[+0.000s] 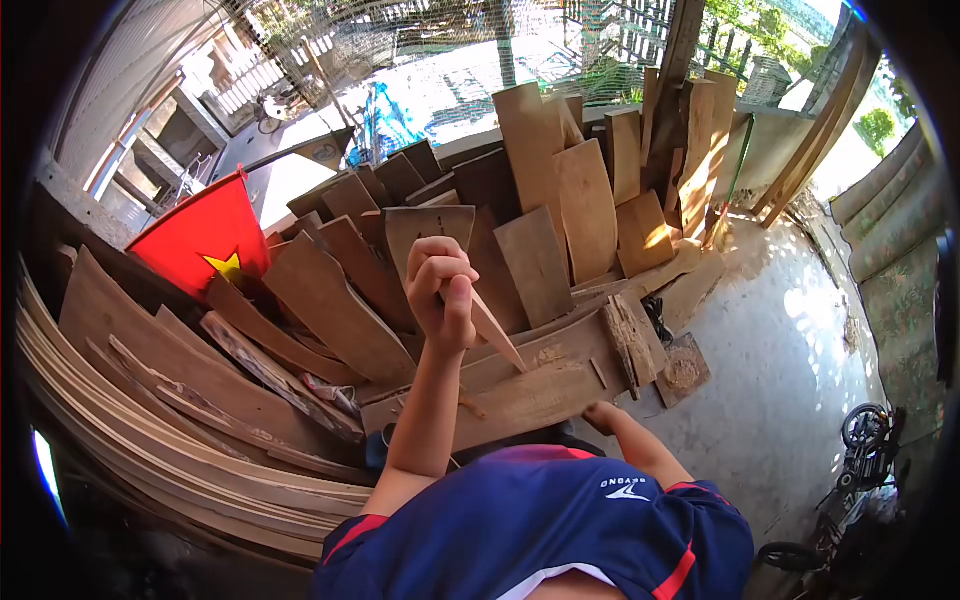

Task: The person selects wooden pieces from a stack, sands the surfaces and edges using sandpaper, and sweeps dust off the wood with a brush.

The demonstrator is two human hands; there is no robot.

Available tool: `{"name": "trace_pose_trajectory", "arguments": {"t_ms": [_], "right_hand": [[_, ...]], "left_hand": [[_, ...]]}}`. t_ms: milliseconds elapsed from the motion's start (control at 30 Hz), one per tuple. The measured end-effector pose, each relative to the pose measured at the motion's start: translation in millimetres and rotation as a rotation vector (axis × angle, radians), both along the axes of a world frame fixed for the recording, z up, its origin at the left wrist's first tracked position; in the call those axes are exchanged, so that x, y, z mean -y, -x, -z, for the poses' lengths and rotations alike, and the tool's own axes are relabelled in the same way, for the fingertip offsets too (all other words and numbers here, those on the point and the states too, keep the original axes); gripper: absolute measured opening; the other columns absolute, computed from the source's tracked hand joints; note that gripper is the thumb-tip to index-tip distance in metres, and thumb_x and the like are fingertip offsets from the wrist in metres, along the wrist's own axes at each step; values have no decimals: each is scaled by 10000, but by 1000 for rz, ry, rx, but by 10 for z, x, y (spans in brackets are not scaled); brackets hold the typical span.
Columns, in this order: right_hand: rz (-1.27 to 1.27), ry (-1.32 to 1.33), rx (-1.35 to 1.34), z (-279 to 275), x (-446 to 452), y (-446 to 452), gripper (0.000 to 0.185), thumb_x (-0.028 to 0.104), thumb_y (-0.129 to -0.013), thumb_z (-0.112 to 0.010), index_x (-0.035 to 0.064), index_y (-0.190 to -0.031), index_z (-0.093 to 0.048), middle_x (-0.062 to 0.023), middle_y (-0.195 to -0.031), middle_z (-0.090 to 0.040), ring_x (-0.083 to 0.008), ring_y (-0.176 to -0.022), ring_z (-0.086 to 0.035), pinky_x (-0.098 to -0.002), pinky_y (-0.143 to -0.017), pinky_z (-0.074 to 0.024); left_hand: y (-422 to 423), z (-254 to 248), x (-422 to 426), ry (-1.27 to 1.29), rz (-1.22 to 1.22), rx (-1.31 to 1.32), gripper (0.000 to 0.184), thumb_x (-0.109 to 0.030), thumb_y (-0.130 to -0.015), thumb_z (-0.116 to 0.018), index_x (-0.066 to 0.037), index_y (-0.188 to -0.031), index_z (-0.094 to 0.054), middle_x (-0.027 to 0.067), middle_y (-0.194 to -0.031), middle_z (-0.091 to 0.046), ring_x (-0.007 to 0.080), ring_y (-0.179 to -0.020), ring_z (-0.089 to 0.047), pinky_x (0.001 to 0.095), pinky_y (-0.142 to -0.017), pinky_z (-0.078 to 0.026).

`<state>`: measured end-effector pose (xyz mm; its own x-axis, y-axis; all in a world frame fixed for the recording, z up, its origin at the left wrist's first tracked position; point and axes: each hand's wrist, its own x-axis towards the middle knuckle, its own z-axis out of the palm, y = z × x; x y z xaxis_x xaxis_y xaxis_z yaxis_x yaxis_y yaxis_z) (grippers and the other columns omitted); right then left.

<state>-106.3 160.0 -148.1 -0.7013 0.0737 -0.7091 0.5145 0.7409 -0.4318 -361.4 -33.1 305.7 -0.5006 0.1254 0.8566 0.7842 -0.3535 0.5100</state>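
Observation:
My left hand (440, 295) is raised in front of my chest, its fingers wrapped round a pointed wooden strip (497, 333). The strip's tip slants down to the right, over a low wooden plank (525, 402). My right hand (600, 416) is low beside the plank's near right edge; its fingers are mostly hidden, so whether it holds anything does not show. On the plank lies a small thin stick (598, 373). A rough, crumbly-looking piece of wood (628, 345) rests across its right end.
Many boards (585, 210) lean upright along the far side. Long curved planks (190, 435) are stacked at left, near a red flag (205, 235) with a yellow star. A square wooden piece (685, 370) lies on the concrete floor (740, 350). A small motorbike-like object (862, 470) stands at right.

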Motion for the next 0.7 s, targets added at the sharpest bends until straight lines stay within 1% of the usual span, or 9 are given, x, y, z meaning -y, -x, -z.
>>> {"name": "trace_pose_trajectory", "arguments": {"t_ms": [33, 133, 167, 233, 300, 433, 467, 600, 700], "right_hand": [[335, 180, -52, -653, 250, 321, 349, 323, -845, -493, 17, -951, -621, -175, -964, -620, -294, -903, -593, -377, -795, -448], [511, 227, -585, -558, 506, 1008, 336, 294, -864, -483, 21, -1037, -576, -188, -900, -623, -298, -870, -606, -360, -761, -466], [678, 300, -853, -771, 661, 1267, 305, 262, -897, -454, 24, -1043, -577, -166, -869, -634, -246, -839, -612, -350, -752, -473], [964, 689, -845, -1927, 840, 1687, 311, 193, -940, -389, 20, -1167, -512, -102, -890, -604, -101, -839, -577, -214, -708, -448], [701, 1047, -1124, -2738, 948, 1910, 305, 138, -940, -378, 16, -1190, -501, -90, -963, -593, -105, -861, -568, -201, -724, -437], [348, 1036, -1314, -3933, 1021, 1724, 305, 48, -910, -387, -8, -1187, -502, -121, -1102, -574, -173, -1008, -549, -265, -852, -419], [227, 943, -1476, -3975, 1013, 1719, 312, 27, -899, -395, -18, -1190, -498, -134, -1139, -564, -193, -1056, -535, -283, -889, -405], [338, 902, -1235, -3226, 1046, 1827, 336, 39, -894, -431, 25, -1225, -491, -111, -1144, -573, -201, -1012, -557, -281, -852, -427], [355, 664, -948, -1445, 813, 1773, 251, 177, -895, -490, 37, -1077, -592, -121, -928, -637, -211, -771, -601, -321, -708, -466]], "left_hand": [[-7, -5, -10, 2, 0, 3, 176, -188, -781, -514, -37, -694, -536, 103, -806, -491, 143, -653, -452, 246, -559, -355], [-21, 8, -26, 27, 13, 24, 172, -184, -783, -520, -37, -696, -537, 98, -817, -492, 133, -646, -446, 241, -548, -348], [-29, 8, -36, 38, 26, 29, 171, -183, -783, -522, -36, -696, -537, 97, -819, -492, 130, -645, -444, 239, -544, -345], [-47, 10, -60, 25, 29, 32, 170, -183, -783, -525, -37, -696, -537, 97, -818, -492, 132, -648, -447, 241, -545, -348], [-44, 1, -78, 16, 31, 28, 169, -182, -782, -527, -37, -696, -538, 97, -817, -492, 134, -651, -449, 243, -546, -352], [-66, 5, -53, 8, 0, -13, 168, -183, -780, -532, -38, -695, -536, 103, -812, -490, 146, -663, -459, 251, -559, -366], [-74, 8, -49, 6, -6, -18, 168, -184, -779, -534, -38, -695, -535, 106, -811, -490, 151, -667, -462, 254, -565, -371], [-72, 13, -17, -2, -13, -9, 178, -193, -782, -530, -37, -696, -533, 107, -809, -486, 154, -664, -461, 254, -572, -372], [-30, 20, 72, 12, -60, -4, 189, -202, -788, -516, -39, -694, -529, 105, -807, -478, 155, -674, -461, 253, -576, -376]]}}
